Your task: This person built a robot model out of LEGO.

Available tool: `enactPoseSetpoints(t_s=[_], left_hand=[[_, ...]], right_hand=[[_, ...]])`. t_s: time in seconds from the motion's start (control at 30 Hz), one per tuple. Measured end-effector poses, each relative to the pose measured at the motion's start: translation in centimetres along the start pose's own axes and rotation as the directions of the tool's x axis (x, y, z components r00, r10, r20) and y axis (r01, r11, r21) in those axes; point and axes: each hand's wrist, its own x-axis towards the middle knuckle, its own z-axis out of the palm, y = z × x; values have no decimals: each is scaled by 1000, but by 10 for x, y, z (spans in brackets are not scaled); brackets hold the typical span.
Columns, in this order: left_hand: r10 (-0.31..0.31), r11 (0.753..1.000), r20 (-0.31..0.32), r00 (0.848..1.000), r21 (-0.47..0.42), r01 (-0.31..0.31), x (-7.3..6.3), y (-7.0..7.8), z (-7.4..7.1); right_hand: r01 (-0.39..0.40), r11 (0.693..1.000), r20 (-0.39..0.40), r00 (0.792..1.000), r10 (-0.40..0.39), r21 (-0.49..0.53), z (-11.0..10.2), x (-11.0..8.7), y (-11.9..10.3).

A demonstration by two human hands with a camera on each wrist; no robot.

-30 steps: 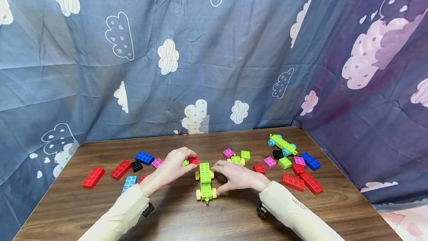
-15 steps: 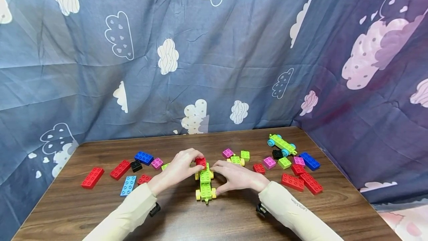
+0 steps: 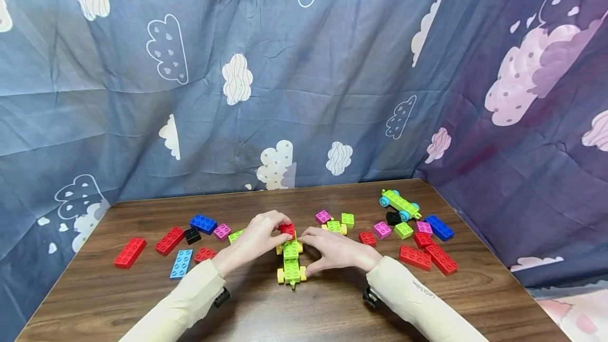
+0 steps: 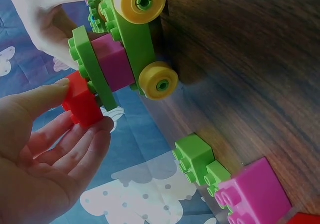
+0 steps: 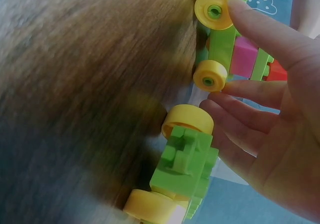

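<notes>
left wrist, red brick (image 4: pixel 84 103), between thumb (image 4: pixel 42 95) and fingers (image 4: pixel 93 151), left grip (image 4: pixel 40 176)

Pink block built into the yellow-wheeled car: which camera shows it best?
Left wrist: the pink block looks largest, its side unobstructed beneath the green plate. Right wrist shows it smaller; I can't make it out in the head view.

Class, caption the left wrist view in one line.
Left hand pinching a red brick at the top of a yellow-wheeled green toy car.
</notes>
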Motion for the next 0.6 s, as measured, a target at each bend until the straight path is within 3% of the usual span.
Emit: enactPoseSetpoints(t_s=[0.6], left_hand=[[40, 998, -21, 999, -40, -41, -2, -3, 3]], right_hand=[[-14, 999, 25, 1000, 13, 34, -2, 1, -1]])
